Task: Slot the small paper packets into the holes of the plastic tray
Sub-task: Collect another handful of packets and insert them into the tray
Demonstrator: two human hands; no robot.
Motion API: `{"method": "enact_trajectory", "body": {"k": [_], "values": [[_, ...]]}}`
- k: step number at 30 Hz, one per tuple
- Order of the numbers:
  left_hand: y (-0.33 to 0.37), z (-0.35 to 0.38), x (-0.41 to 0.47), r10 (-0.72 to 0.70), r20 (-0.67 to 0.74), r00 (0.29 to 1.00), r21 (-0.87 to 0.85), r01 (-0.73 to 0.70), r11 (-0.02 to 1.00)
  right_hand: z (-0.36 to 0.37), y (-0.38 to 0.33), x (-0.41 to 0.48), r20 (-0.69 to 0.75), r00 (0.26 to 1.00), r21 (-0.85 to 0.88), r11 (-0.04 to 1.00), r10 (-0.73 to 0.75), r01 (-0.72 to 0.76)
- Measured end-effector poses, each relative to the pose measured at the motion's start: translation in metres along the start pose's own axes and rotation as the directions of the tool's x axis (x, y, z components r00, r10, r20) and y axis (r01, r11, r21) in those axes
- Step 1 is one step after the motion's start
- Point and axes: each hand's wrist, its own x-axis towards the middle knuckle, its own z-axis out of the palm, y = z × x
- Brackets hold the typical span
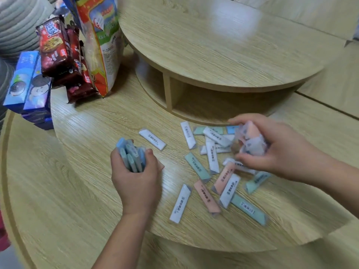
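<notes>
My left hand [136,173] grips a bundle of several blue packets [130,154], standing on end on the round wooden table [87,136]. My right hand [275,150] is closed around a blurred clump of packets in clear plastic [249,141], held just above the table. Between and below the hands lie several loose packets in white, green, pink and blue: a white packet [152,139] lies apart at the left, another white packet [180,203] lies near the front, and a long green packet [249,209] is at the lower right. No plastic tray is clearly visible.
Snack packs crowd the table's far left: blue biscuit boxes [29,88], dark red cookie packs [64,59] and a tall bag [101,41]. A raised round wooden shelf [213,45] stands behind the packets. The table's front edge curves below my arms.
</notes>
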Motion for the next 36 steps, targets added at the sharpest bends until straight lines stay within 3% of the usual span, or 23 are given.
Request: {"method": "enact_trajectory", "body": {"k": [2, 5, 8, 20, 29, 36], "values": [[-0.001, 0.0, 0.0, 0.006, 0.002, 1.0, 0.024, -0.006, 1.0, 0.011, 0.007, -0.014, 0.193, 0.981, -0.112, 0.993, -0.017, 0.039], [-0.004, -0.001, 0.001, 0.001, -0.011, 1.0, 0.051, -0.001, 0.999, 0.03, 0.01, -0.019, 0.489, 0.865, -0.233, 0.939, -0.11, 0.251], [-0.006, -0.001, 0.002, -0.003, 0.01, 1.0, 0.055, 0.002, 0.999, 0.04, 0.011, -0.01, 0.584, 0.788, -0.292, 0.855, -0.196, 0.429], [-0.009, -0.003, 0.002, 0.003, 0.009, 1.0, 0.074, -0.004, 0.997, 0.042, 0.02, 0.019, 0.495, 0.836, -0.287, 0.864, -0.236, 0.414], [-0.004, 0.0, 0.001, 0.022, -0.002, 1.0, 0.072, -0.022, 0.997, 0.044, 0.021, 0.011, 0.597, 0.73, -0.425, 0.639, -0.335, 0.641], [-0.005, 0.001, 0.002, 0.03, 0.005, 1.0, 0.084, -0.031, 0.996, 0.053, 0.021, 0.004, 0.544, 0.701, -0.485, 0.51, -0.461, 0.711]]}}
